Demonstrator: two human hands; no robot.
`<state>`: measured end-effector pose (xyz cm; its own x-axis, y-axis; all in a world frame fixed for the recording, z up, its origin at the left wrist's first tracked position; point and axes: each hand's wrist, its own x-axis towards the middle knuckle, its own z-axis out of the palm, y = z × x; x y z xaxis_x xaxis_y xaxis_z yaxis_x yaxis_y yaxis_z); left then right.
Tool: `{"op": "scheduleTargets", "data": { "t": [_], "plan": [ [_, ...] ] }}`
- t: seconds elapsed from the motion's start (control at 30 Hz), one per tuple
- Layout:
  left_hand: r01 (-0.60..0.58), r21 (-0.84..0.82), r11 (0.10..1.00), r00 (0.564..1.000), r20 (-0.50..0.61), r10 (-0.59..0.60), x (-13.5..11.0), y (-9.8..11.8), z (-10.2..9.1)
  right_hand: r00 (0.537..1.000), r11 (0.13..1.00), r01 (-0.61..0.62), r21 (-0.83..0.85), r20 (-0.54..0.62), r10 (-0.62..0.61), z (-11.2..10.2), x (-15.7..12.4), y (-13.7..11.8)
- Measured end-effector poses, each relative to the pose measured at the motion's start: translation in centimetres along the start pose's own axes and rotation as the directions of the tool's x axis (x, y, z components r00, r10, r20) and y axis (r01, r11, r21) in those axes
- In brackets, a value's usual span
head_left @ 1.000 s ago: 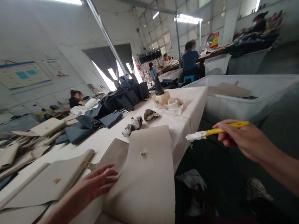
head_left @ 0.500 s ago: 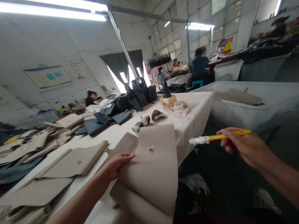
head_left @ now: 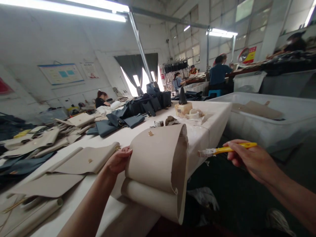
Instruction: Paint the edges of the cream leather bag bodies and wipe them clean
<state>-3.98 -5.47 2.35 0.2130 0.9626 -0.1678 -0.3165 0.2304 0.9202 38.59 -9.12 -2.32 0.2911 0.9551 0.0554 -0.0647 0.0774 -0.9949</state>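
Note:
My left hand [head_left: 120,160] pinches the left edge of a beige bag panel [head_left: 151,161] with a small gold clasp [head_left: 150,133] near its top. The panel is curled over, so its open right side faces the brush. In my right hand [head_left: 243,154] is a yellow-handled brush [head_left: 222,150], its bristles coated in white paste. The bristle end points left, a short way off the panel and not touching it. More beige bag pieces [head_left: 81,163] lie on the white-covered table [head_left: 103,210] to the left.
Dark blue bags [head_left: 138,108] are heaped along the far side. Near the table's far corner stand a yellowed block-shaped container [head_left: 183,109] with a black cone on top and a tape roll [head_left: 194,114]. A white plastic bin [head_left: 271,121] stands at right. People sit working farther back.
The panel lay fairly flat and now curls over, its clasp shifted up and left. My left hand moved slightly up; the brush stays nearly in place, held in my right hand.

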Motion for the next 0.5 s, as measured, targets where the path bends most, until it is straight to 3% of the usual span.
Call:
{"op": "scheduleTargets", "data": {
  "t": [0.13, 0.3, 0.5],
  "plan": [
    [0.087, 0.017, 0.996, 0.996, -0.036, -0.086, 0.7, 0.0, 0.3, 0.996, 0.999, 0.009, -0.051, 0.084, -0.004, 2.4, -0.4, -0.1],
    [0.025, -0.009, 1.000, 0.999, -0.043, -0.025, 2.3, -0.2, 1.4, 0.978, 0.980, 0.030, -0.197, 0.209, 0.012, 4.9, -0.6, 0.5],
    [0.013, 0.001, 1.000, 0.997, -0.080, -0.013, 2.3, -0.6, 1.2, 0.991, 0.964, 0.135, -0.229, 0.012, -0.136, 6.0, 2.9, 0.6]
  ]
}}
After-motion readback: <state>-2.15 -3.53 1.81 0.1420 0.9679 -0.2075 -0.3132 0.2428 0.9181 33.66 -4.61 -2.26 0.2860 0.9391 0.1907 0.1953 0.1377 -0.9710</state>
